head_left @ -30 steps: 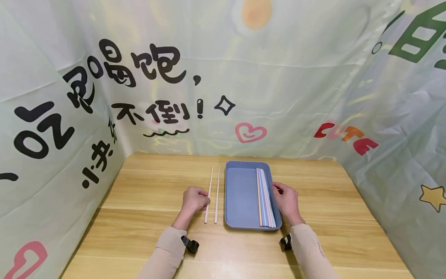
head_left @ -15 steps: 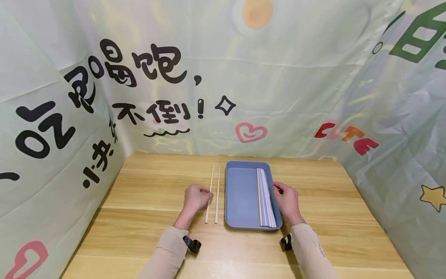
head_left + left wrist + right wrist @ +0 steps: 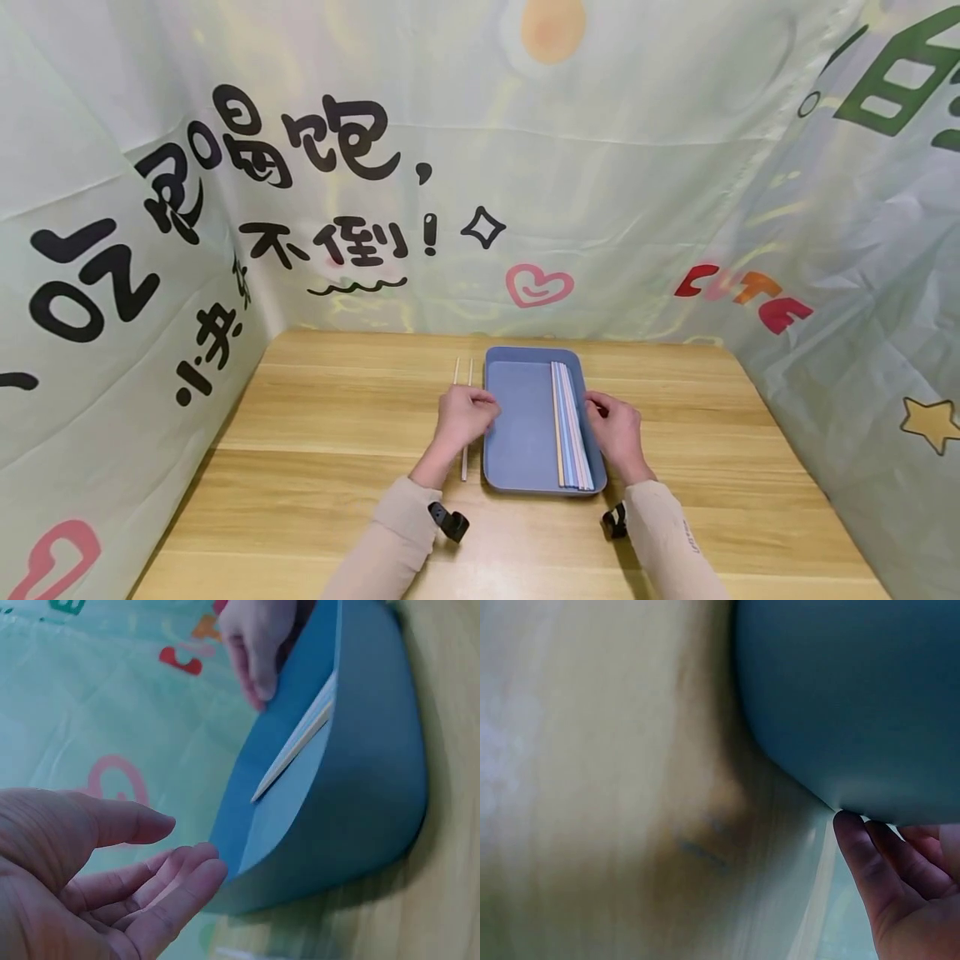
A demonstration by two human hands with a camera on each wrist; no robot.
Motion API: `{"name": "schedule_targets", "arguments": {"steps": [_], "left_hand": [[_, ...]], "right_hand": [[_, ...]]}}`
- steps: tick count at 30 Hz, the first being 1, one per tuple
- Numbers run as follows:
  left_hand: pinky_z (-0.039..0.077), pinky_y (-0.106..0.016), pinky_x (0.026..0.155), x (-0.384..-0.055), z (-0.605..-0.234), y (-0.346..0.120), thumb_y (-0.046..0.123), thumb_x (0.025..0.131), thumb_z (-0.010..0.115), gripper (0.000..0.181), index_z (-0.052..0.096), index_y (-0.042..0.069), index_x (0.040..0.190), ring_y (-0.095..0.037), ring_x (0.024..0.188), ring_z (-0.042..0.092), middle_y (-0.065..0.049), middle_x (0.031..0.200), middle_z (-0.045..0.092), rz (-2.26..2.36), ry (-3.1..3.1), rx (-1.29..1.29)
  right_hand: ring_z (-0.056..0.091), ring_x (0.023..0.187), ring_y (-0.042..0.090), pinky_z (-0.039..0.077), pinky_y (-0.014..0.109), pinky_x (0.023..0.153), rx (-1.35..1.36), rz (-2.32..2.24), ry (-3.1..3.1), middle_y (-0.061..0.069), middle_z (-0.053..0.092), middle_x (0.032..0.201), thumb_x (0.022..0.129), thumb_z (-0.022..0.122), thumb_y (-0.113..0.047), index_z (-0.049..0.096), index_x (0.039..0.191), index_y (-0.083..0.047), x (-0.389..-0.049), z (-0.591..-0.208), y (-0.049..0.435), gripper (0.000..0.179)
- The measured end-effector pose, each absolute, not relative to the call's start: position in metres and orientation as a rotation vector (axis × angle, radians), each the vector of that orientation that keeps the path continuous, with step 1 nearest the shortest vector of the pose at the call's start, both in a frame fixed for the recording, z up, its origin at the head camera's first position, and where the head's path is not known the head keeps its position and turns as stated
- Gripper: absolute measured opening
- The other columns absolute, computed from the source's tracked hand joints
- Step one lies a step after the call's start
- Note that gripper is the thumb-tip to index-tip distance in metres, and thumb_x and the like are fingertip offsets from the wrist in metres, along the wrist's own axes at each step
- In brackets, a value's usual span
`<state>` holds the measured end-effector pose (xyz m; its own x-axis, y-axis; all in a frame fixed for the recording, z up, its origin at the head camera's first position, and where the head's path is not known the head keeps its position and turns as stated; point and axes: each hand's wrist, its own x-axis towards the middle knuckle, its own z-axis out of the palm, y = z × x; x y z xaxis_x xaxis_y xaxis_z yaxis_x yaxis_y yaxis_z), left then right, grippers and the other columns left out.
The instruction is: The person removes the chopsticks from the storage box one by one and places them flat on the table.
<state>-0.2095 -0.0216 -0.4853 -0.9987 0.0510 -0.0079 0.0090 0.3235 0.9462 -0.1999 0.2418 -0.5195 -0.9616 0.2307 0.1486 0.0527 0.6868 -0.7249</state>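
Observation:
In the head view my left hand [image 3: 461, 417] hovers over two pale chopsticks [image 3: 470, 372] on the table, its fingertips at the left rim of a blue-grey tray [image 3: 517, 433]. The left wrist view shows that hand's thumb and fingers apart, with nothing between them. My right hand [image 3: 617, 429] is at the tray's right side; in the right wrist view its fingertips [image 3: 849, 825] touch the outer wall. A row of coloured chopsticks [image 3: 572, 429], several of them blue, pink and tan, lies along the right side inside the tray. The lower part of the left loose chopstick is hidden under my left arm.
The wooden table [image 3: 337, 375] extends around the tray to both sides. A printed cloth [image 3: 637, 208] hangs behind it and along its left and right edges. A black band [image 3: 450, 522] with a small device sits on each wrist.
My left hand has left the loose left chopstick and moved right, over both chopsticks, to the tray's left rim. The right hand and the tray have stayed in place.

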Motion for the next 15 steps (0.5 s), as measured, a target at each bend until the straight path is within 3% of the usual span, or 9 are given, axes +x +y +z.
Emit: {"name": "schedule_targets", "arguments": {"steps": [9, 15], "left_hand": [[0.052, -0.023, 0.051, -0.205, -0.502, 0.011, 0.000, 0.085, 0.073, 0.009, 0.079, -0.003, 0.091, -0.008, 0.051, 0.064, -0.009, 0.065, 0.074, 1.716, 2.574, 0.130], [0.051, -0.022, 0.049, -0.201, -0.506, 0.029, 0.001, 0.085, 0.074, 0.014, 0.079, -0.003, 0.097, -0.009, 0.050, 0.065, -0.005, 0.064, 0.073, 1.675, 2.550, 0.138]], "right_hand": [[0.070, 0.098, 0.030, 0.058, 0.030, 0.076, -0.235, 1.146, -2.668, 0.024, 0.075, 0.122, 0.105, 0.060, -0.013, 0.072, 0.129, 0.001, -0.199, -0.519, 0.241, 0.030], [0.070, 0.096, 0.029, 0.057, 0.027, 0.073, -0.240, 1.149, -2.663, 0.024, 0.075, 0.120, 0.105, 0.061, -0.012, 0.073, 0.128, 0.001, -0.199, -0.520, 0.240, 0.030]]}}
